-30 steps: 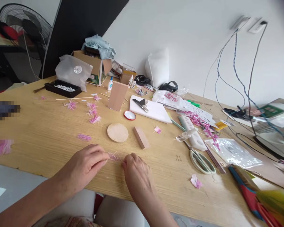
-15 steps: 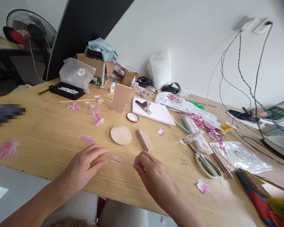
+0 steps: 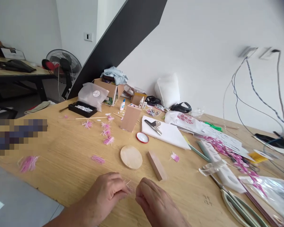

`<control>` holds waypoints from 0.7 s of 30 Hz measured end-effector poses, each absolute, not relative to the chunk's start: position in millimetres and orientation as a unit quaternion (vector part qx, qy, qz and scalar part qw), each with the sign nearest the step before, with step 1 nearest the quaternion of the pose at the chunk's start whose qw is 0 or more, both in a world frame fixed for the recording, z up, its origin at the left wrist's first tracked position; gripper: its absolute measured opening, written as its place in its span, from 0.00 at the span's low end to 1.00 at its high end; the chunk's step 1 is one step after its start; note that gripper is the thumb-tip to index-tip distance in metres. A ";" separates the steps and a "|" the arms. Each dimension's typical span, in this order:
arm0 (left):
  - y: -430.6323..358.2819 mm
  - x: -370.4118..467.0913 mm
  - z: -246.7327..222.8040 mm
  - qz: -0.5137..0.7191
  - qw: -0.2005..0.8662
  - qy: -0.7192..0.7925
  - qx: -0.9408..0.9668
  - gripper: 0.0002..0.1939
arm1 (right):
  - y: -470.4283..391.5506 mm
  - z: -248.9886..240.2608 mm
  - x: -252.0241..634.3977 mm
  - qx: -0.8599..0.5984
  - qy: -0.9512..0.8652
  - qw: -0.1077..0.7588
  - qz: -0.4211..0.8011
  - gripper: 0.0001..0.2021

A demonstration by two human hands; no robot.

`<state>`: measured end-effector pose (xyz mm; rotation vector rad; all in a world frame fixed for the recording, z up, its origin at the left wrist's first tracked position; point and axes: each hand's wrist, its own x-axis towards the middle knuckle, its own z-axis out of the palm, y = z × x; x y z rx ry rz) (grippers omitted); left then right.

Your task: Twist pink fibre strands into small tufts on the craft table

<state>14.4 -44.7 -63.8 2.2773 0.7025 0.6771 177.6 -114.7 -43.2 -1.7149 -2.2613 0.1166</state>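
My left hand (image 3: 107,194) is closed in a pinch near the table's front edge, at a small bundle of thin pink and white strands (image 3: 129,186). Its fingertips meet the left end of the strands. Just to the right, my right hand (image 3: 155,201) has its fingers curled together, and its own fingers hide whatever may be inside. Beyond the hands lie a round wooden disc (image 3: 131,157) and a narrow wooden block (image 3: 156,166). A loose pink bundle (image 3: 98,159) rests to the left of the disc.
Fluffy pink tufts (image 3: 106,132) lie behind, near an upright wooden block (image 3: 130,118). A red-rimmed lid (image 3: 142,137) and a bulldog clip (image 3: 153,126) on a white sheet sit further back. Large scissors (image 3: 239,208) lie at right. A black tray (image 3: 82,109) stands at far left.
My left hand has moved right, and its fingers have closed at the pink strands. My right hand stays curled beside it. The view has shifted, so the table things appear lower and further right.
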 end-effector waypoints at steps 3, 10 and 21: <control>-46.1 11.9 -66.2 0.254 0.378 0.282 0.845 0.16 | -115.0 -43.7 178.1 -0.597 -0.787 0.149 0.046 0.13; -50.0 12.5 -65.9 0.296 0.395 0.229 0.839 0.13 | -117.9 -42.6 176.5 -0.592 -0.789 0.155 0.052 0.12; -54.3 14.5 -74.7 0.283 0.404 0.256 0.831 0.11 | -117.0 -44.1 176.8 -0.588 -0.789 0.167 0.060 0.12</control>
